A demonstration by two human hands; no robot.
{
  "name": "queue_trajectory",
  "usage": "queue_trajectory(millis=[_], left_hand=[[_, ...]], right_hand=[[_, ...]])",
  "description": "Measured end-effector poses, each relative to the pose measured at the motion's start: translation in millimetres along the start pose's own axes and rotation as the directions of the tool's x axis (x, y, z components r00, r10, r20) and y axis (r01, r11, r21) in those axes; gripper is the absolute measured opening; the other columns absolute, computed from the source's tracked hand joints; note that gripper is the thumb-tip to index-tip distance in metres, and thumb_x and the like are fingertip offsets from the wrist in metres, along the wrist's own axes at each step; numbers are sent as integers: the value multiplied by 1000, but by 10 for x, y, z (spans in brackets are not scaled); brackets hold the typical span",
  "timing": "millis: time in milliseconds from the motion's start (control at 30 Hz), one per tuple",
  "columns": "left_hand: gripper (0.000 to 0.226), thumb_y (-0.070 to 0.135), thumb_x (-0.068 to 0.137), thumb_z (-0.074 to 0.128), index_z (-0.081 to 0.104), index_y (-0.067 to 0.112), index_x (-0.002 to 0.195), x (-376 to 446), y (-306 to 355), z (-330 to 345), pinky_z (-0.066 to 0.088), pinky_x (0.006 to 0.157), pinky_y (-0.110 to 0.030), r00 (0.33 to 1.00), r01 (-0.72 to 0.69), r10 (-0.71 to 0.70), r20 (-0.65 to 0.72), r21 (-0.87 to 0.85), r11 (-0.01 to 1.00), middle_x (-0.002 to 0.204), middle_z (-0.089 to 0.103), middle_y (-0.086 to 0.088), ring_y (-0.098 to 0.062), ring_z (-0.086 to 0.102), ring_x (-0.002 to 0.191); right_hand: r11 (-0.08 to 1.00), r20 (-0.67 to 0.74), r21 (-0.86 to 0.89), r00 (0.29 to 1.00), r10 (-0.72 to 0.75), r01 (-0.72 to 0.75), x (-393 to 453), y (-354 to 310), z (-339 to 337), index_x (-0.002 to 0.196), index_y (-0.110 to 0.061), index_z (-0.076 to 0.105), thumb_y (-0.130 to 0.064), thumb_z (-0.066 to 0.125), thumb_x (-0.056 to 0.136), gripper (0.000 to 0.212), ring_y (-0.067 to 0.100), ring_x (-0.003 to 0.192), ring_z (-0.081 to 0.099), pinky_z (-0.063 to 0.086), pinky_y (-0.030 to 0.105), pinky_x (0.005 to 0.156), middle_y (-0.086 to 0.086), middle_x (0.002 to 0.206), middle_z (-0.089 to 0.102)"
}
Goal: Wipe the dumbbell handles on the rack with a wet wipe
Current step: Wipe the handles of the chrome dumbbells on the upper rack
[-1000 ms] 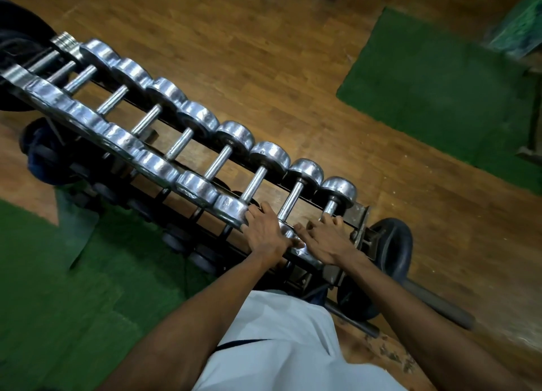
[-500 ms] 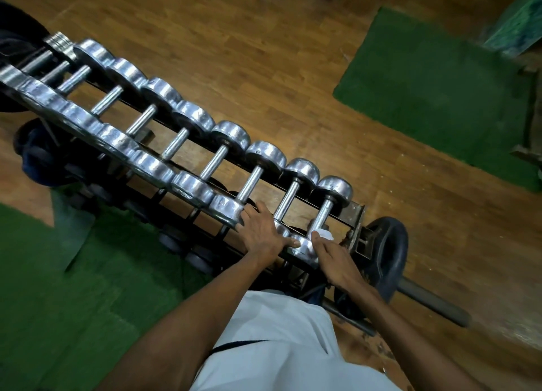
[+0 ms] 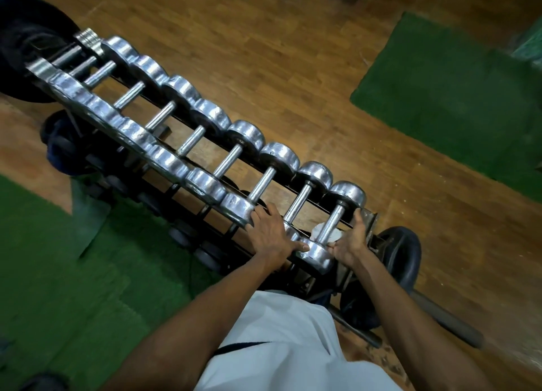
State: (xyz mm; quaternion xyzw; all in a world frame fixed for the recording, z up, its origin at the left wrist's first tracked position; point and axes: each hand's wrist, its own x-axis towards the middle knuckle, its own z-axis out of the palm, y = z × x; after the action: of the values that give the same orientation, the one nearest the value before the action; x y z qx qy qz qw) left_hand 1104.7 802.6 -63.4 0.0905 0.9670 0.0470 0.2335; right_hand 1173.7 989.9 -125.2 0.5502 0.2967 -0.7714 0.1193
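Observation:
A long rack (image 3: 370, 216) runs diagonally from upper left to lower right and carries several chrome dumbbells. The last dumbbell (image 3: 346, 195) lies at the near right end, its handle (image 3: 333, 220) bare on top. A white wet wipe (image 3: 319, 231) shows under and on both sides of that handle's near end. My right hand (image 3: 350, 242) holds the wipe from the right side of the handle, thumb by the near head, fingers reaching up along the rack's end plate. My left hand (image 3: 269, 235) rests flat with spread fingers on the near heads of the neighbouring dumbbells.
A black weight plate (image 3: 406, 252) on a bar (image 3: 448, 324) lies on the wooden floor just right of the rack's end. Green mats lie at the left (image 3: 73, 273) and the upper right (image 3: 445, 97). Dark plates (image 3: 26, 53) stand at the rack's far end.
My right hand has slid from the top of the last dumbbell's near head to the right side of its handle, and the wipe now shows beneath the handle. My left hand stays put.

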Motion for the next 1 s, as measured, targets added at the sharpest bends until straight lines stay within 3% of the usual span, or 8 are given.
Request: queue_trajectory(millis=[133, 233, 300, 433, 533, 633, 800, 1000], left_hand=[[137, 89, 42, 79, 31, 10, 143, 9, 10, -10, 47, 95, -46, 1000, 13, -13, 13, -7, 1000, 133, 45, -12, -30, 45, 122], [132, 86, 41, 82, 33, 12, 138, 16, 23, -12, 47, 95, -46, 1000, 19, -18, 16, -28, 999, 131, 45, -11, -29, 45, 122], [128, 84, 41, 83, 34, 13, 135, 18, 32, -25, 47, 95, -46, 999, 26, -25, 23, -39, 999, 131, 45, -11, -28, 45, 122], [125, 83, 41, 85, 34, 14, 132, 22, 44, -41, 46, 96, -46, 999, 33, -31, 31, -44, 998, 130, 44, -11, -28, 45, 121], [123, 81, 43, 86, 34, 14, 132, 17, 54, -41, 46, 97, -45, 999, 30, -28, 30, -53, 998, 131, 43, -11, -28, 44, 122], [118, 76, 47, 88, 34, 14, 132, 12, 58, -32, 46, 97, -45, 999, 27, -26, 19, -62, 998, 131, 44, -10, -28, 44, 123], [117, 75, 48, 89, 34, 15, 132, 21, 62, -40, 46, 97, -44, 999, 41, -40, 27, -51, 998, 131, 44, -10, -28, 43, 124], [125, 82, 42, 84, 34, 13, 134, 6, 52, -52, 46, 94, -43, 999, 35, -34, 22, -38, 999, 129, 45, -10, -27, 45, 121]], right_hand=[[979, -99, 85, 979, -177, 185, -47, -168, 150, 126, 3, 60, -81, 55, 78, 96, 36, 98, 65, 48, 52, 108, 23, 113, 65], [930, -213, 138, 927, -307, 340, 112, -311, 78, 100, -16, 66, -72, 82, 41, 84, 20, 65, 49, 50, 32, 73, 5, 81, 55], [903, -227, 113, 896, -383, 414, 141, -336, 89, 88, -21, 59, -68, 81, 41, 69, 15, 58, 43, 35, 30, 56, 1, 74, 49], [833, -273, -230, 789, -551, 502, -169, -73, 427, 114, -17, 70, -68, 60, 77, 65, 28, 108, 62, 49, 46, 96, 7, 116, 68], [576, -86, -707, 759, -645, 410, -319, 216, 528, 160, -22, 32, -71, 36, 96, 80, 25, 153, 27, 24, 51, 123, 6, 166, 29], [79, 140, -962, 719, -681, 262, -217, 400, 396, 163, -11, 10, -79, 8, 96, 96, 25, 158, -4, 5, 49, 128, 11, 171, 2], [-431, 368, -897, 710, -601, 100, -152, 241, 382, 150, 0, 46, -79, -8, 93, 111, 23, 156, 17, -5, 50, 127, 14, 162, 37], [-588, 378, -805, 700, -606, -74, -182, 54, 523, 132, -8, 62, -79, -6, 93, 106, 24, 133, 48, 21, 53, 111, 9, 132, 66]])
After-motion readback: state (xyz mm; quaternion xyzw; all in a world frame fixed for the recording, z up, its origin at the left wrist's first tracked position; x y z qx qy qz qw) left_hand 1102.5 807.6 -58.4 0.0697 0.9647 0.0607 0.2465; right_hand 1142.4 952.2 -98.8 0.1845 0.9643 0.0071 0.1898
